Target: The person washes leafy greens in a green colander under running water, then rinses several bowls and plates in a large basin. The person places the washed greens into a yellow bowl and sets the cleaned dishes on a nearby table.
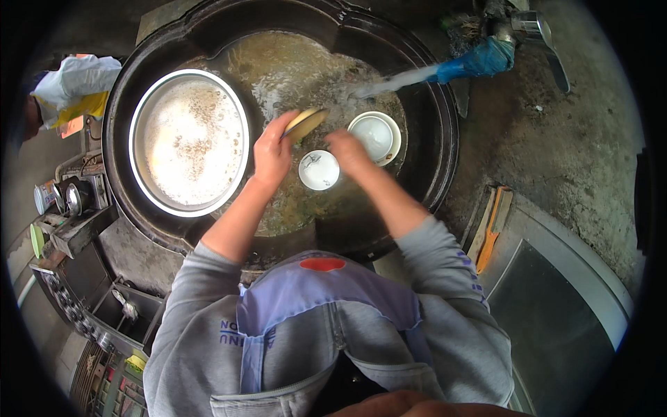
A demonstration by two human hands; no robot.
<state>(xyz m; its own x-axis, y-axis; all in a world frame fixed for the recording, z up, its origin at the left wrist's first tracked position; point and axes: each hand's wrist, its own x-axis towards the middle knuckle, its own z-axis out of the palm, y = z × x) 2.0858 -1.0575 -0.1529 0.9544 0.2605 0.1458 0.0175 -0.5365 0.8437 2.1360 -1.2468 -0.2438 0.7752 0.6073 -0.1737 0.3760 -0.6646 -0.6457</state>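
Note:
My left hand [272,152] grips a yellowish dish [305,126], tilted nearly on its edge above the large dark basin [119,172]. Blurred by motion, my right hand [350,150] is just right of the dish; whether its fingers hold anything cannot be made out. Below and between my hands sits a small white bowl [319,171] with a dark mark inside. Right beside my right hand, a white bowl [372,136] rests inside a larger cream bowl [396,148]. Foamy, brownish liquid fills a wide metal tub [136,172] left of my left hand.
Water streams into the basin from a tap [526,28] through a blue sleeve [477,60]. An orange-handled tool [488,245] lies by a grey-framed panel [563,297] on the right. Metal troughs [112,313] stand at left, near small pots [78,197].

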